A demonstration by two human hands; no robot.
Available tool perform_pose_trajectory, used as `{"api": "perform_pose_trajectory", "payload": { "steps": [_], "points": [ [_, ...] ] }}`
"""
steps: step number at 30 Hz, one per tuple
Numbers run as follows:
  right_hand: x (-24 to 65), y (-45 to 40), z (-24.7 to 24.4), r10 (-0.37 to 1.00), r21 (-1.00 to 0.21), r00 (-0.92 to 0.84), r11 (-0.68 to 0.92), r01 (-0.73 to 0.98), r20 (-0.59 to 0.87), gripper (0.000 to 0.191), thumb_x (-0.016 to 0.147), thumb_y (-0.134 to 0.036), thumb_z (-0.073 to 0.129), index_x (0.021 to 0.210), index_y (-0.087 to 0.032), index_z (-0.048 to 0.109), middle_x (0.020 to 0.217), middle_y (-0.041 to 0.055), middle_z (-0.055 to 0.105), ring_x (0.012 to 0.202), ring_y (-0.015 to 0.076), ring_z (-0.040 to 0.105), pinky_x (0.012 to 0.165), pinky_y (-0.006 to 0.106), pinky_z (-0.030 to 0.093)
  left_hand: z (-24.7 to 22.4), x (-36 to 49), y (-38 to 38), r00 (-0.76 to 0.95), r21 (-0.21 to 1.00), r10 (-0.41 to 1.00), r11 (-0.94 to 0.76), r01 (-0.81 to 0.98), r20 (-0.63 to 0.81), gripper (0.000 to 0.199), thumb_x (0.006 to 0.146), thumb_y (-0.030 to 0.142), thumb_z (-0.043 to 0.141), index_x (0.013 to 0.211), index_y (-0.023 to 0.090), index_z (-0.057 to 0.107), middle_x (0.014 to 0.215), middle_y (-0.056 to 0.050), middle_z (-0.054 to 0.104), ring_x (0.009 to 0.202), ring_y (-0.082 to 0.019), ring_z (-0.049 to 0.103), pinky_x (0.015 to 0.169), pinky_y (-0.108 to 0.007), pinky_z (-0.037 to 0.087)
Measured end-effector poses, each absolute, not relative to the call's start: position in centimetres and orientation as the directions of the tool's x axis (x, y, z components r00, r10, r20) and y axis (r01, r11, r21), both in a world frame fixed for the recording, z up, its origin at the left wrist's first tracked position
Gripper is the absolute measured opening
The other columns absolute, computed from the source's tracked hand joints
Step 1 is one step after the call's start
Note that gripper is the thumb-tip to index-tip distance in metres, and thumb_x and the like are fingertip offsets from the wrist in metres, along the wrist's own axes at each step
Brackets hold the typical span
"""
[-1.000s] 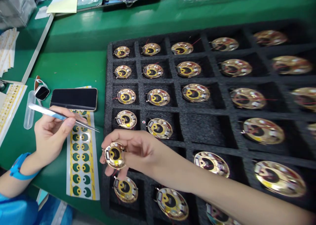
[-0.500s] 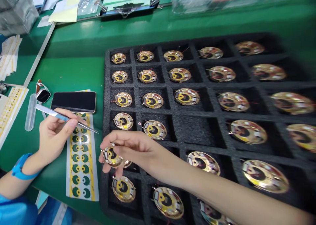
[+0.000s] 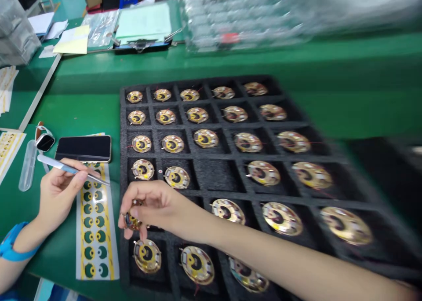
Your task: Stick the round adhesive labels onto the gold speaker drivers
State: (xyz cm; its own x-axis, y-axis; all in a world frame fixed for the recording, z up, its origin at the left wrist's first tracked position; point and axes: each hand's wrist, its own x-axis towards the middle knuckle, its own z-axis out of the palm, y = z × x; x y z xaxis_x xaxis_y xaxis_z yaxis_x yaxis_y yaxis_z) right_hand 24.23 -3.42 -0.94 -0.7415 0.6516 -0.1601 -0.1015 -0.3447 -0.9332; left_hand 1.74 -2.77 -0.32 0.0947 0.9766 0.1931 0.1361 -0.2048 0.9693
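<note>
My left hand (image 3: 61, 197) pinches a pair of metal tweezers (image 3: 54, 163), their tips pointing right above a sticker sheet (image 3: 96, 252) of yellow and black ring-shaped labels. My right hand (image 3: 161, 208) grips a round gold circuit board (image 3: 132, 221) by its edge, tilted and partly covered by the fingers. That hand hovers over the left side of a black foam tray (image 3: 216, 174). Similar boards lie in most visible compartments, such as a gold board (image 3: 147, 256) just below my right hand. Yellow labels show on several of them. My right forearm hides some compartments.
A phone (image 3: 84, 148) lies at the top of the sticker sheet, beside a watch (image 3: 45, 141) and a clear plastic case (image 3: 28, 167). Further back are a clipboard (image 3: 143, 26) with papers and stacked clear plastic trays (image 3: 211, 21).
My view has swung right and up, so the whole scene sits further left and lower. The board in my right hand is turned more edge-on. Both hands keep their holds.
</note>
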Motion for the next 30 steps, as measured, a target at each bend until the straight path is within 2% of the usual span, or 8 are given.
{"api": "perform_pose_trajectory", "payload": {
  "steps": [6,9,13,17,21,24,26,30],
  "points": [
    [29.4,-0.6,1.7,0.913,-0.941,-0.391,0.026,0.337,-0.115,0.015,0.083,-0.012,0.054,0.093,-0.021,0.061,0.096,0.0066,0.065,0.092,0.0211,0.063,0.081,0.035,0.053,-1.2,0.4,-1.9,0.128,0.962,0.965,-0.242,0.123,0.227,0.01,0.086,0.019,0.067,0.095,0.022,0.07,0.078,0.001,0.075,0.071,-0.015,0.073,0.066,-0.019,0.058],
    [33.1,0.1,1.4,0.964,-0.848,-0.249,0.051,0.528,-0.097,0.017,0.083,-0.01,0.05,0.09,-0.02,0.062,0.092,0.0083,0.066,0.094,0.0247,0.063,0.086,0.039,0.049,-1.7,-0.1,-1.3,0.143,0.962,0.96,-0.256,0.097,0.241,0.011,0.085,0.02,0.068,0.095,0.021,0.071,0.074,0.002,0.073,0.062,-0.012,0.067,0.057,-0.016,0.054],
    [35.9,-0.8,0.1,0.976,-0.748,-0.184,0.034,0.662,-0.119,0.014,0.087,-0.019,0.051,0.096,-0.021,0.062,0.074,0.0033,0.066,0.076,0.0225,0.065,0.077,0.038,0.052,-2.1,-0.4,-1.1,0.116,0.972,0.976,-0.198,0.128,0.184,0.011,0.085,0.024,0.069,0.095,0.021,0.074,0.078,0.002,0.074,0.064,-0.012,0.065,0.055,-0.016,0.052],
    [36.7,-3.5,0.4,0.995,-0.688,-0.092,0.042,0.724,-0.036,0.022,0.095,-0.032,0.042,0.11,-0.021,0.055,0.1,0.0091,0.07,0.095,0.024,0.066,0.085,0.041,0.052,-2.5,-0.7,-1.2,0.234,0.968,0.955,-0.215,0.129,0.181,0.016,0.088,0.026,0.066,0.098,0.02,0.076,0.087,0.001,0.078,0.072,-0.014,0.07,0.06,-0.015,0.055],
    [36.4,-7.3,0.9,0.996,-0.443,-0.08,0.091,0.892,0.043,0.019,0.095,-0.03,0.045,0.085,-0.021,0.058,0.089,0.0111,0.066,0.086,0.029,0.064,0.078,0.045,0.051,-2.5,-0.4,-1.5,0.303,0.96,0.936,-0.234,0.152,0.181,0.017,0.091,0.026,0.061,0.094,0.018,0.076,0.088,-0.001,0.077,0.071,-0.015,0.071,0.06,-0.016,0.056],
    [35.7,-9.6,-0.2,0.988,-0.243,-0.153,0.149,0.958,0.004,0.019,0.095,-0.028,0.047,0.094,-0.018,0.062,0.089,0.0139,0.067,0.083,0.0319,0.066,0.069,0.044,0.054,-2.0,0.2,-1.7,0.292,0.948,0.94,-0.242,0.209,0.175,0.016,0.09,0.024,0.061,0.09,0.018,0.076,0.086,-0.001,0.075,0.071,-0.014,0.069,0.059,-0.015,0.056],
    [35.4,-10.4,-1.2,0.987,-0.258,-0.16,0.159,0.953,0.017,0.018,0.095,-0.027,0.047,0.101,-0.016,0.061,0.094,0.015,0.067,0.088,0.0323,0.067,0.071,0.044,0.056,-1.8,0.6,-1.7,0.33,0.95,0.924,-0.261,0.171,0.195,0.016,0.089,0.026,0.061,0.089,0.019,0.075,0.083,-0.002,0.074,0.067,-0.015,0.068,0.054,-0.017,0.055],
    [35.6,-10.8,-2.3,0.99,-0.435,-0.139,0.128,0.891,0.006,0.013,0.093,-0.028,0.051,0.101,-0.019,0.057,0.094,0.012,0.068,0.087,0.0281,0.067,0.074,0.042,0.057,-1.1,1.6,-2.0,0.328,0.989,0.939,-0.134,0.062,0.106,0.015,0.089,0.028,0.062,0.087,0.019,0.074,0.073,-0.003,0.073,0.059,-0.015,0.066,0.05,-0.019,0.054]
  ]
}}
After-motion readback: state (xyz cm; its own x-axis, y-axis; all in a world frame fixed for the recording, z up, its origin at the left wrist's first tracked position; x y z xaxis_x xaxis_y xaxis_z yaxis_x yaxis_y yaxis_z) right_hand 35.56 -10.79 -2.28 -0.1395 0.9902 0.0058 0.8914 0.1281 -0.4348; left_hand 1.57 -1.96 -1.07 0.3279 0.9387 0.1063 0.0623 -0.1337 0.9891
